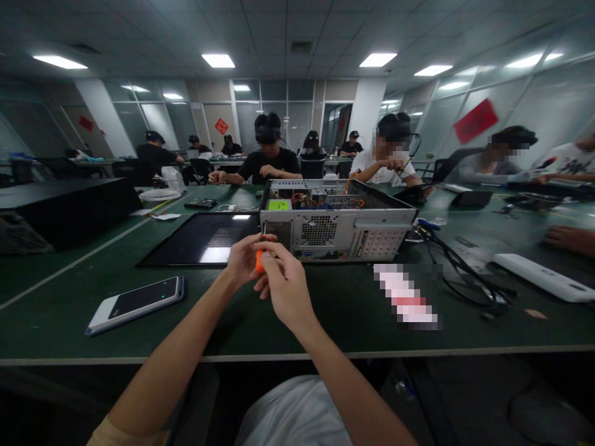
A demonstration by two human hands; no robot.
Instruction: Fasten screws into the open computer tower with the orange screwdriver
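An orange-handled screwdriver (259, 262) is held in front of me, its thin shaft pointing up and away toward the left rear corner of an open computer case (341, 232). My right hand (290, 282) is closed around the handle. Fingers of my left hand (242, 259) close on the screwdriver farther forward, close to the shaft. Whether the tip touches a screw is too small to tell. The case lies on its side, rear panel facing me, with a power supply bearing a green label (279, 205) and coloured wires inside.
A black side panel (199, 238) lies left of the case, and a white phone-like device (137, 303) nearer me. Black cables (465, 272) and a white power strip (543, 277) lie right. Another dark case (69, 204) stands far left. Co-workers sit across the green table (209, 337).
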